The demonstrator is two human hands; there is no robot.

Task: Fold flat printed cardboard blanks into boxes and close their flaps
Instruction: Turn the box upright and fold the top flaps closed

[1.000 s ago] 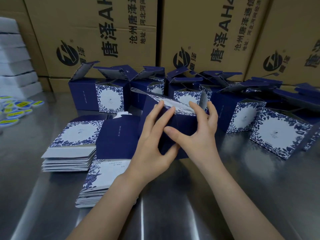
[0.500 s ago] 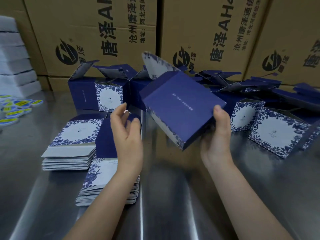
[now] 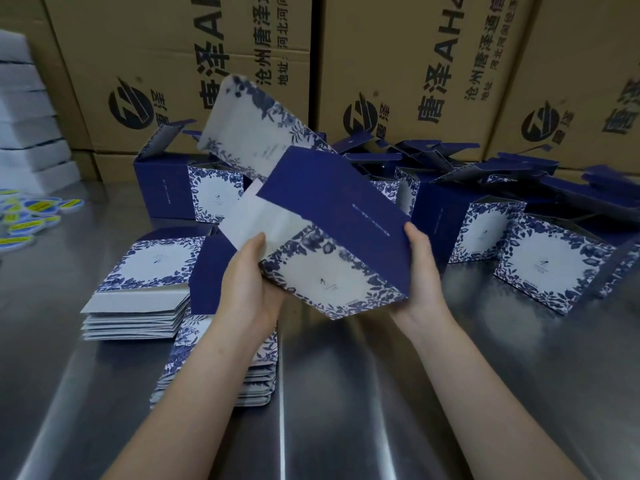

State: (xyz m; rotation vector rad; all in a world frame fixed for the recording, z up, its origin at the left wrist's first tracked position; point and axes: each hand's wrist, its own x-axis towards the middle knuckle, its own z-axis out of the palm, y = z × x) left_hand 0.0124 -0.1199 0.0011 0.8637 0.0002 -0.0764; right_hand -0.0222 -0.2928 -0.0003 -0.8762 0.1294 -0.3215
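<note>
two hands hold one half-formed box (image 3: 332, 216) in the air at the centre of the frame, above the steel counter (image 3: 346, 393). the box is tilted, its plain navy panel facing up and a floral-bordered white panel facing the camera. a long floral flap (image 3: 249, 123) stands open toward the upper left, and a pale inner flap (image 3: 256, 216) juts out on the left side. the left hand (image 3: 247, 285) grips the box's lower left corner, thumb up against the pale flap, its fingers hidden underneath. the right hand (image 3: 420, 271) clasps the right edge, thumb lying on the navy panel, its fingers out of sight behind.

two stacks of flat blanks (image 3: 138, 289) lie on the counter at the left, the nearer one partly under the left forearm. folded boxes with open flaps (image 3: 550, 265) crowd the middle and right of the frame. brown printed cartons (image 3: 173, 64) line the top. white foam slabs (image 3: 24, 116) and round stickers (image 3: 31, 216) sit at the far left.
</note>
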